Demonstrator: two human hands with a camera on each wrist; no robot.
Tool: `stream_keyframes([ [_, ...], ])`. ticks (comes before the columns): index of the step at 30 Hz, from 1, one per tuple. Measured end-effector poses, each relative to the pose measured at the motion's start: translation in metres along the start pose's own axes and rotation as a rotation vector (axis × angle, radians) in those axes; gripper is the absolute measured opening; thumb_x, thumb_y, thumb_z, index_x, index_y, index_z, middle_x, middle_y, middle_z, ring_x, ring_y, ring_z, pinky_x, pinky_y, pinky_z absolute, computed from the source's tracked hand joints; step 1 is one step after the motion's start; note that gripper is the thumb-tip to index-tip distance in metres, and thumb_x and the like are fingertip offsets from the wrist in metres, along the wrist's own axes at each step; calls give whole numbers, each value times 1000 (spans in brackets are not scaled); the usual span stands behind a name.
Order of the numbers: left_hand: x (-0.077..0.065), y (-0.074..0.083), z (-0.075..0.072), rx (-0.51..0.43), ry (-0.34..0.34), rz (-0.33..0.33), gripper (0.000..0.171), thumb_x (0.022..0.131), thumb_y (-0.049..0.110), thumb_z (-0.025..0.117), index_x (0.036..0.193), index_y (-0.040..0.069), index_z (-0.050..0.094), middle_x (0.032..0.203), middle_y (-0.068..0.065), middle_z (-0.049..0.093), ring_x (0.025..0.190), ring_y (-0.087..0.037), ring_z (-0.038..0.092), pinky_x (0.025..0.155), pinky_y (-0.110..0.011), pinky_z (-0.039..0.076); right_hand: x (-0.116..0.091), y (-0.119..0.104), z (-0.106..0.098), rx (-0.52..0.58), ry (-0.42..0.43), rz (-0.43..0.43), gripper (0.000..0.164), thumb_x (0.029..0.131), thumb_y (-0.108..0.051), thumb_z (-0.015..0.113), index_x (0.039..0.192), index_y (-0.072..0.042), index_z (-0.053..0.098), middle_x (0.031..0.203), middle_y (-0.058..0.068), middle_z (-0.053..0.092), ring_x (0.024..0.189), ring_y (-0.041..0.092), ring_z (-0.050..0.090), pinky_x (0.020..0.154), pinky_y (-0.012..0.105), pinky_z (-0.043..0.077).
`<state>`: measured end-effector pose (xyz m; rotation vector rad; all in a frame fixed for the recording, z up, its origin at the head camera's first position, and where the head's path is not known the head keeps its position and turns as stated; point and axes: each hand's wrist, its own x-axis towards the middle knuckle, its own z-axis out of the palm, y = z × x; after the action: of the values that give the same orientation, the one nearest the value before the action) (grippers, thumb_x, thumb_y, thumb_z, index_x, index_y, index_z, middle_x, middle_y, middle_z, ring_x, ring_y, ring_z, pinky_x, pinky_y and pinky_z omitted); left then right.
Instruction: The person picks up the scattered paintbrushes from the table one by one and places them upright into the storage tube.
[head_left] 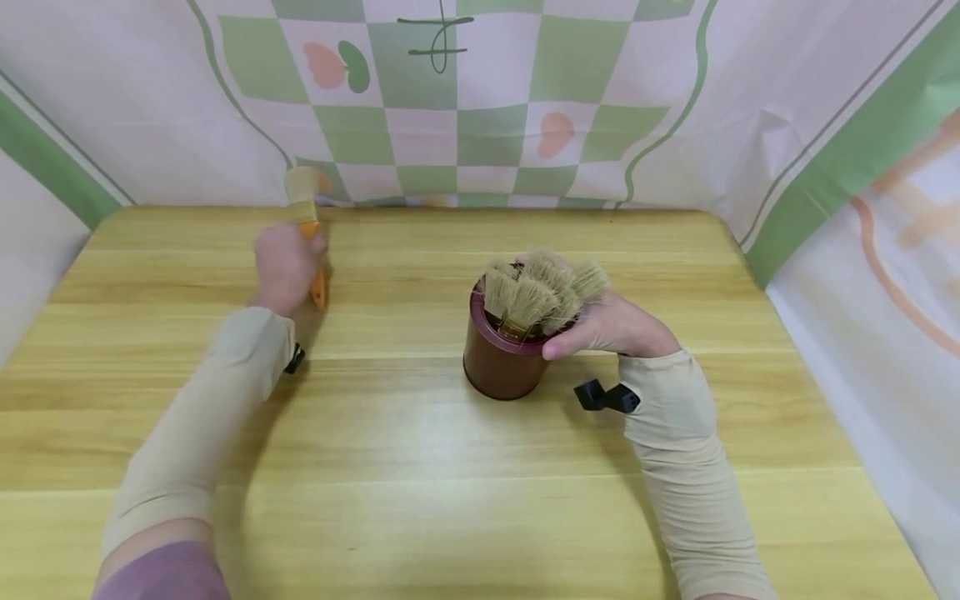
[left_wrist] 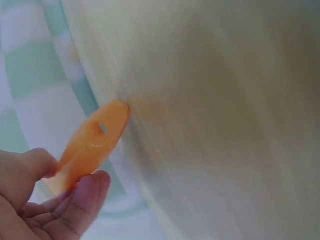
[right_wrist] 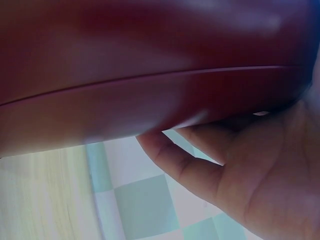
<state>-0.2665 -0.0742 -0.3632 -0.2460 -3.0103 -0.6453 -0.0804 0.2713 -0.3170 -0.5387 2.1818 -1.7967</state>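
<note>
My left hand [head_left: 287,262] grips a paintbrush [head_left: 318,283] by its orange handle near the table's back left, bristles pointing up and away. In the left wrist view the handle's end [left_wrist: 107,122], with a hole through it, sticks out past the thumb and fingers. To the right of the middle stands a dark red-brown round pot [head_left: 504,367], packed with several pale-bristled paintbrushes [head_left: 532,300], bristles up. My right hand [head_left: 618,327] holds the pot's right side, thumb near the front rim. Close up, its fingers [right_wrist: 195,175] curve against the pot's glossy wall.
A light wooden table [head_left: 420,500] spans the view. Behind it hangs a cloth [head_left: 495,75] with green and white checks, meeting the back edge. White cloth with green bands also rises at both sides.
</note>
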Motion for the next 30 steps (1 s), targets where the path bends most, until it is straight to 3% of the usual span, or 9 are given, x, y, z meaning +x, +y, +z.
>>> stream_keyframes([
  [3,-9,19,7,-44,58,88,48,97,28,49,61,-2,58,64,-27,63,66,-40,63,68,-49,54,0,-1,0,-1,-2,13,87,69,-11,86,143,-9,38,135,-8,53,129,7,46,108,19,37],
  [5,-15,31,12,-91,122,182,42,96,24,51,67,-4,64,63,-25,65,65,-40,65,66,-48,54,0,-2,0,-5,0,24,89,68,-9,86,143,-8,38,136,-5,53,129,8,46,108,19,37],
  [11,-31,55,25,-193,427,563,23,88,11,61,73,-6,60,64,-21,61,56,-35,57,52,-47,49,-2,-3,-1,-71,16,49,95,67,-13,87,146,-4,35,141,0,49,131,7,44,109,17,34],
  [16,-42,68,30,-250,615,736,17,84,8,66,75,-6,61,66,-19,64,57,-30,63,52,-40,53,-3,-2,-1,-104,18,58,95,67,-15,87,146,-5,34,142,4,47,131,6,43,109,16,33],
  [19,-51,79,30,-305,667,799,13,83,8,66,78,-4,64,70,-16,67,61,-27,67,56,-37,56,-3,-1,-2,-108,9,54,95,69,-18,86,146,-3,33,143,3,47,131,5,42,109,15,32],
  [22,-60,93,27,-399,675,866,14,86,10,65,80,-3,65,71,-15,68,62,-24,68,58,-34,57,-4,-1,-2,-102,6,44,95,70,-19,86,146,-1,32,141,-2,47,131,4,41,109,14,32],
  [27,-78,116,15,-591,684,968,32,95,22,58,79,-5,64,70,-15,68,61,-23,68,60,-30,58,-3,0,-1,-73,1,14,89,71,-17,85,144,-6,36,137,-10,50,130,3,43,108,14,34],
  [30,-91,127,6,-684,719,995,39,97,27,55,79,-6,65,69,-15,69,60,-22,68,59,-30,57,1,0,-1,-24,-26,-26,88,70,-16,86,143,-6,37,137,-6,52,130,9,45,109,19,35],
])
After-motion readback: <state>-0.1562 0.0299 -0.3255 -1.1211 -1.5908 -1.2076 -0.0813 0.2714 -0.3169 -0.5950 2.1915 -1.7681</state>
